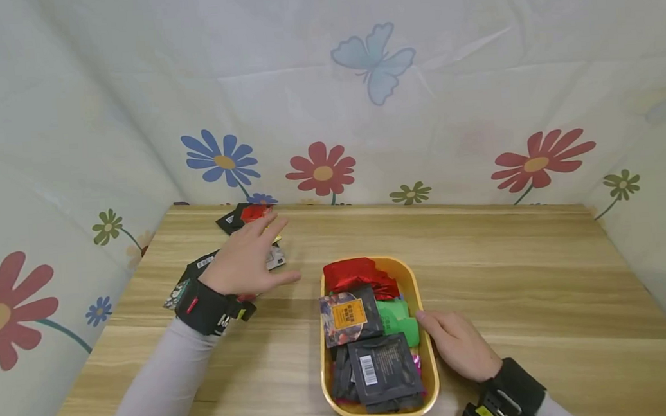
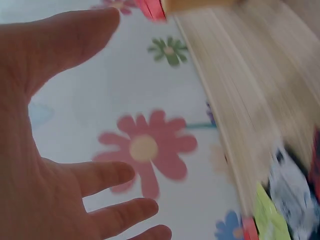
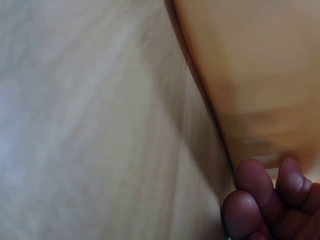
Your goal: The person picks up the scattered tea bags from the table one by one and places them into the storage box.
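My left hand (image 1: 243, 256) is spread above loose packets at the table's left, with nothing in its fingers. Under and around it lie black sachets (image 1: 202, 262), a red foil packet (image 1: 255, 213) and a grey-white packet (image 1: 276, 257), partly hidden by the hand. A yellow plastic basket (image 1: 429, 369) stands near the middle. Inside it are a red foil packet (image 1: 358, 276), a patterned sachet with an orange label (image 1: 349, 318), a green packet (image 1: 395, 319) and black sachets (image 1: 386, 368). My right hand (image 1: 463, 346) holds the basket's right side, thumb at the rim, curled fingertips (image 3: 252, 177) against the outer wall.
The wooden table (image 1: 523, 272) runs back to a white curtain (image 1: 448, 110) printed with flowers and a butterfly. More curtain hangs at the left and right. In the left wrist view, a yellow-green packet (image 2: 270, 217) lies near the table edge.
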`<action>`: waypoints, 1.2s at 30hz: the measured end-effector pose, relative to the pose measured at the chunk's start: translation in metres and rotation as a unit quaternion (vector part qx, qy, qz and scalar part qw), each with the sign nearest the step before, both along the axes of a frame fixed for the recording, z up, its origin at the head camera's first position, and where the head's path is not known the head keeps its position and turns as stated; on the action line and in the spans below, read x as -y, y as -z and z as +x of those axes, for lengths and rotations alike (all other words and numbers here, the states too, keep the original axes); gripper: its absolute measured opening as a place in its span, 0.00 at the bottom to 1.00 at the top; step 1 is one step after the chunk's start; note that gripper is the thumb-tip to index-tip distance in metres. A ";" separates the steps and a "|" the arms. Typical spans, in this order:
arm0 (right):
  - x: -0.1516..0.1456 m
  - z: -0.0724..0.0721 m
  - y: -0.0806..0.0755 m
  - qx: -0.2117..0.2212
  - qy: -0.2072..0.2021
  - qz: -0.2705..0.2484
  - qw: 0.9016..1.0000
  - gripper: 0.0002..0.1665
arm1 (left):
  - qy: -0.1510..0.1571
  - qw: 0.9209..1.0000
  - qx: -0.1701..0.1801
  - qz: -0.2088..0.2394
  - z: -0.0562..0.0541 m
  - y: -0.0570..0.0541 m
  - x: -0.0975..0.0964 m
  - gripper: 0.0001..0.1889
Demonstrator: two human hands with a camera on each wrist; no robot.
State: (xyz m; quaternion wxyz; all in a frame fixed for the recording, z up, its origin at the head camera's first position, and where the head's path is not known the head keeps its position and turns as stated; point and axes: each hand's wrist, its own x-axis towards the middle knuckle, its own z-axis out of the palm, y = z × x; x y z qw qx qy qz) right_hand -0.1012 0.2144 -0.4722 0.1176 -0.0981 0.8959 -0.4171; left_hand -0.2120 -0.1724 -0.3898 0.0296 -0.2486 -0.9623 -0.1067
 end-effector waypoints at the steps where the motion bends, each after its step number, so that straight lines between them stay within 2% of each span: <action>1: 0.000 0.000 0.000 0.000 0.000 0.000 1.000 0.28 | -0.015 1.000 0.008 -0.008 -0.004 0.001 0.006 0.57; 5: -0.001 0.001 0.000 -0.003 0.001 0.002 1.000 0.28 | -0.063 0.997 0.035 -0.025 -0.014 0.004 0.027 0.55; 10: -0.001 0.003 0.002 -0.011 0.006 -0.001 1.000 0.27 | -0.083 0.995 0.046 -0.033 -0.019 0.005 0.049 0.54; 18: 0.000 0.004 0.001 -0.005 0.007 -0.002 1.000 0.28 | -0.086 0.993 0.076 -0.021 -0.012 0.017 0.096 0.55; 26: 0.001 0.004 0.000 -0.018 0.008 -0.002 1.000 0.27 | -0.058 0.993 0.098 -0.005 -0.013 0.041 0.138 0.52; 30: 0.002 0.004 0.000 -0.023 0.010 -0.004 1.000 0.28 | -0.049 0.994 0.094 -0.007 -0.015 0.051 0.148 0.51; 36: 0.002 0.003 0.000 -0.025 0.013 0.000 1.000 0.28 | -0.043 0.996 0.076 0.001 -0.016 0.054 0.150 0.51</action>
